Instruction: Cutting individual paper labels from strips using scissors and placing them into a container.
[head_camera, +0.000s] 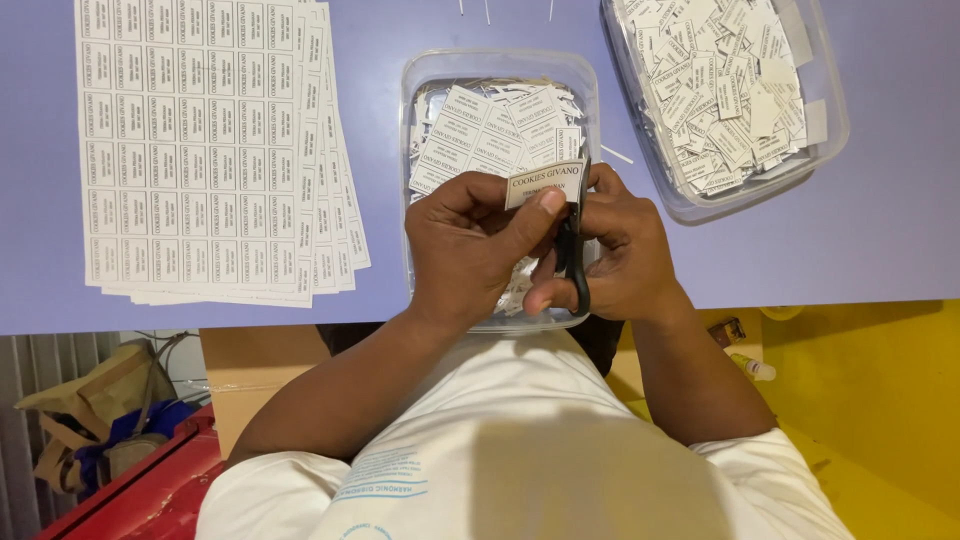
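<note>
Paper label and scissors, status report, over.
Left hand pinches the paper label. Right hand has its grip on the black scissors, blades at the label's right edge. Both over the middle clear tub of cut labels. Nothing in the way.

Your scissors (574, 262) show only black handle loops; the blades sit behind the small label strip (545, 182) and your right hand (615, 250). Your left hand (470, 245) covers the strip's lower part and the near half of the middle tray (420, 80). At 1 o'clock, the second tray (830, 130) runs off the top edge. At 10 o'clock, the sheet stack (210, 150) is cut by the top edge too. Small print there: unreadable.
</note>
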